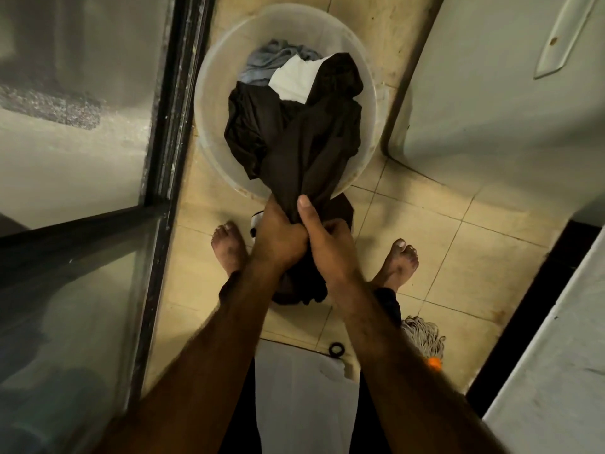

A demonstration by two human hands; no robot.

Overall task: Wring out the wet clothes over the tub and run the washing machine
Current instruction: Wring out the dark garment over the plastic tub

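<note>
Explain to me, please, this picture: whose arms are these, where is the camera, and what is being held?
There is no machine: a person wears one camera on the head, looking down at their own arms. Both the left hand and the right hand grip a bunched dark brown garment, whose other end hangs into a translucent plastic tub on the tiled floor. The tub also holds a white cloth and a grey-blue cloth. A mop head lies by the right foot.
</note>
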